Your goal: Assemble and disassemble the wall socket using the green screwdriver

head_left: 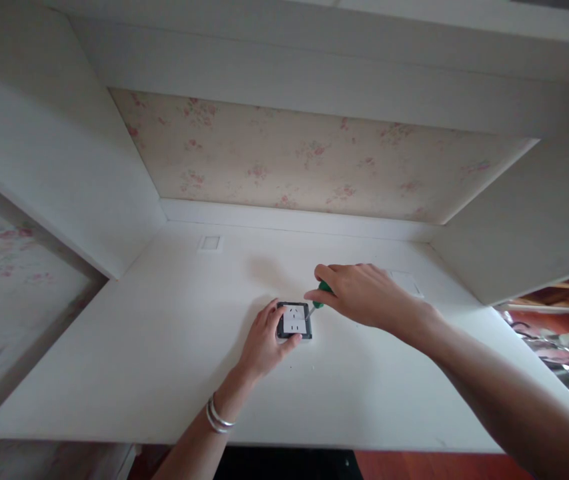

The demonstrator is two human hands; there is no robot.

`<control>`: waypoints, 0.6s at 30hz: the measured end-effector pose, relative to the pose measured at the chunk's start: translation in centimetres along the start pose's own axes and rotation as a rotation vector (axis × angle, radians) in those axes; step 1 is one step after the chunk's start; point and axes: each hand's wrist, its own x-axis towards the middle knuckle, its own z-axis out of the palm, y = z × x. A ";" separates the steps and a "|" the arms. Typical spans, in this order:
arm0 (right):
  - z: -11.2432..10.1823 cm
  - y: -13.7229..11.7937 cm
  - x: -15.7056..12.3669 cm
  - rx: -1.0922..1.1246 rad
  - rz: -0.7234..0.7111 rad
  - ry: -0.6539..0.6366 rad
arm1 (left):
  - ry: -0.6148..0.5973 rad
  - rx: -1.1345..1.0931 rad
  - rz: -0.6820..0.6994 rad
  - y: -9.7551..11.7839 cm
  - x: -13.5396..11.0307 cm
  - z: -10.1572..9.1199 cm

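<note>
A wall socket [294, 320] with a white face and a dark surround lies face up on the white desk top. My left hand [263, 340] grips it from the left, fingers along its far-left edge and thumb at its near edge. My right hand [351, 290] is closed round the green handle of a screwdriver [318, 305]. The screwdriver slants down to the left, and its tip meets the right side of the socket; the exact contact is too small to make out.
The white desk [164, 373] has a side panel on each side and a low strip at the back. A small square plate [211, 243] sits at the back left, a flat pale plate [404, 283] behind my right wrist. Beyond the right edge, shiny objects [564, 353] stand by a reddish floor.
</note>
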 end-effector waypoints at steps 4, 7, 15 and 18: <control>-0.7 0.4 0.1 0.162 -0.114 -0.044 | 0.002 -0.001 0.010 0.0 0.1 -0.2; -0.6 0.5 0.1 0.191 -0.163 -0.061 | 0.005 -0.009 0.023 0.0 0.1 -0.3; -0.1 -0.8 -0.7 0.014 -0.144 0.039 | 0.004 -0.034 0.005 0.2 0.1 -0.3; -0.1 -0.7 -0.7 0.141 -0.190 0.046 | 0.007 -0.039 0.004 0.2 0.1 -0.3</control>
